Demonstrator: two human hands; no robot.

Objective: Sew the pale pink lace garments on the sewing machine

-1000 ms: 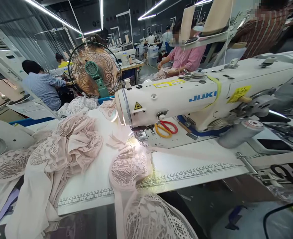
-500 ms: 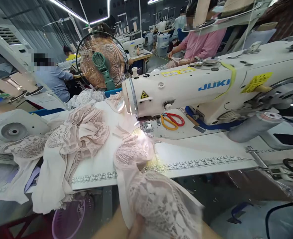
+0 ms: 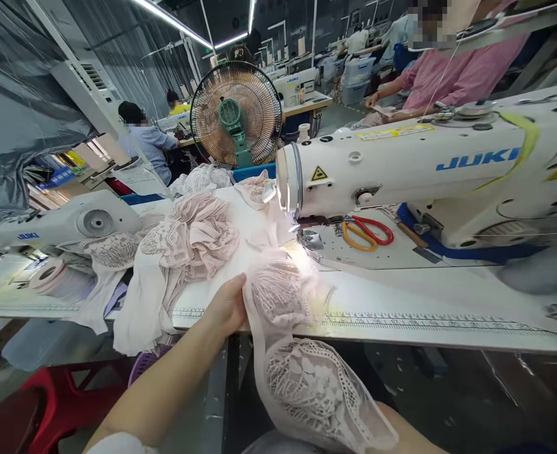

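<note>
A pale pink lace bra (image 3: 301, 378) runs from under the needle of the sewing machine (image 3: 401, 164) down over the table's front edge. Its upper cup lies on the table near the lit needle area, and the lower cup hangs towards me. My left hand (image 3: 231, 307) pinches the left edge of the upper cup, thumb side up. Of my right arm only a strip of forearm shows at the bottom, beside the hanging cup; the right hand itself is hidden behind the fabric. Scissors (image 3: 366, 233) with red and orange handles lie on the machine bed.
A heap of similar lace pieces (image 3: 188, 239) lies left on the table (image 3: 424, 302), which has a printed ruler along its front. A second machine head (image 3: 96, 221) stands farther left. Behind are a fan (image 3: 235, 113) and seated people. A red stool (image 3: 65, 403) is below left.
My view has swung left, so things appear farther right. My left hand has gone from the lower cup up to the upper cup's left edge. The lower cup now hangs more freely.
</note>
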